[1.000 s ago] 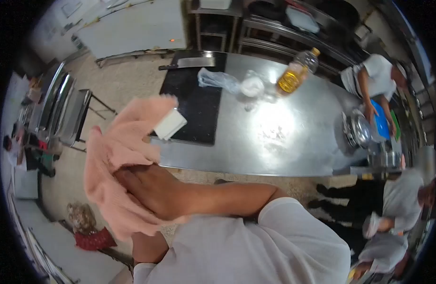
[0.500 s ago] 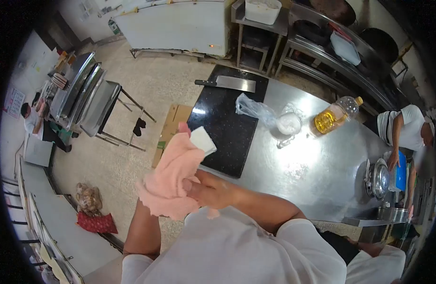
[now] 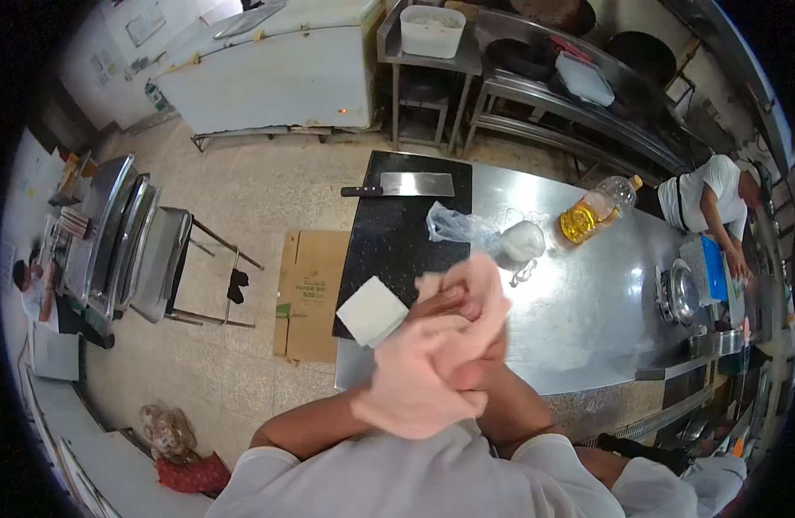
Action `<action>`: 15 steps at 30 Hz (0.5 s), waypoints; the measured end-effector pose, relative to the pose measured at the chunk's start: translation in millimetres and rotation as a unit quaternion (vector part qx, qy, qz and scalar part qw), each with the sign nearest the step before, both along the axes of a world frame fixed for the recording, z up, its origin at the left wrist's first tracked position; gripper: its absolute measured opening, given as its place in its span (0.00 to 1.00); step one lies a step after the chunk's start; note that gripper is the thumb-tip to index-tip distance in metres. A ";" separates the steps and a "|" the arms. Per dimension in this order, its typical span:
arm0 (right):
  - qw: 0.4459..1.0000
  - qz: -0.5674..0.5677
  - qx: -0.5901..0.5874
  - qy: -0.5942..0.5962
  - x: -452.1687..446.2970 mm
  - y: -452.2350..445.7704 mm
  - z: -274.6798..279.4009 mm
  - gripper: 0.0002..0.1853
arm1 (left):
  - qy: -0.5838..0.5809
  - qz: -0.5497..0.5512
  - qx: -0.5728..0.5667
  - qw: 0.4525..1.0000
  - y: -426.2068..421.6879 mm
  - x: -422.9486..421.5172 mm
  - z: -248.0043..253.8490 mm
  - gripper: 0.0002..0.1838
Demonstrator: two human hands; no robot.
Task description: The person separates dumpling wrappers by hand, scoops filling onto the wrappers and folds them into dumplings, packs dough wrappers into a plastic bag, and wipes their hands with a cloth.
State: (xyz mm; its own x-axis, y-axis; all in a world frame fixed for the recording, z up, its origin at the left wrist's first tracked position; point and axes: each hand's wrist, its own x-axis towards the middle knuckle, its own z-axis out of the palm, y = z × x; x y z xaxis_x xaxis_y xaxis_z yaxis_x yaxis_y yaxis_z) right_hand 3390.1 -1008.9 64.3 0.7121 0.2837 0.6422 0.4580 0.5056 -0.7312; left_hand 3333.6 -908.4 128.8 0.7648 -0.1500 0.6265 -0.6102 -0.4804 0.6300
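A crumpled pink cloth (image 3: pixel 423 371) is bunched up between my two hands, in front of my chest over the table's near edge. My left hand is covered by the cloth; only its forearm (image 3: pixel 319 421) shows below. My right hand (image 3: pixel 494 347) grips the cloth from the right, partly behind its folds. Some bent fingers (image 3: pixel 445 304) show among the folds, blurred. Left of the cloth is a white square pad (image 3: pixel 373 311), over the near left corner of the black board (image 3: pixel 393 233). Whether a hand touches this pad I cannot tell.
A cleaver (image 3: pixel 414 185) lies at the board's far end. A plastic bag (image 3: pixel 458 224), a bagged white lump (image 3: pixel 522 242) and an oil bottle (image 3: pixel 587 216) stand on the steel table (image 3: pixel 587 319). Another person (image 3: pixel 708 194) works at right. Flattened cardboard (image 3: pixel 311 298) lies on the floor.
My hands and the pink cloth have moved right, and the cloth is now bunched between both hands. More of the white pad shows, apart from most of the cloth. The view has shifted.
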 end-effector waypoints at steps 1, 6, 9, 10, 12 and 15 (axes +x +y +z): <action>0.999 -0.041 0.016 0.029 -3.5 3.0 3.1 0.32 | 0.005 -0.004 -0.003 1.000 -6.2 -0.1 -9.9 0.33; 0.998 -0.060 0.003 -0.021 -25.8 28.2 30.8 0.37 | -0.051 -0.039 -0.142 0.988 4.8 28.2 26.1 0.30; 0.979 0.069 -0.131 -0.138 -47.4 44.6 60.2 0.41 | 0.050 -0.208 -0.317 0.924 30.9 44.0 -6.9 0.22; 0.970 0.088 -0.162 -0.159 -53.0 47.3 63.8 0.42 | 0.107 -0.231 -0.298 0.920 44.2 37.5 -8.1 0.21; 0.957 0.088 -0.207 -0.185 -66.3 46.3 58.0 0.45 | 0.154 -0.201 -0.230 0.940 66.0 24.1 -12.5 0.21; 0.945 0.028 -0.244 -0.216 -74.5 43.8 44.6 0.46 | 0.164 -0.126 -0.174 0.963 86.3 9.0 -22.3 0.20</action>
State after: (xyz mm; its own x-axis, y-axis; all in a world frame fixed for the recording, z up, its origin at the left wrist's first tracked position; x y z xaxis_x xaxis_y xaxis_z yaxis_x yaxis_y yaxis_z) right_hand 3315.5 -965.1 108.9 0.3891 0.6508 0.6520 0.7496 0.1878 -0.6347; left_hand 3342.6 -822.2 106.5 0.8968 -0.1817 0.4033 -0.4207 -0.0689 0.9046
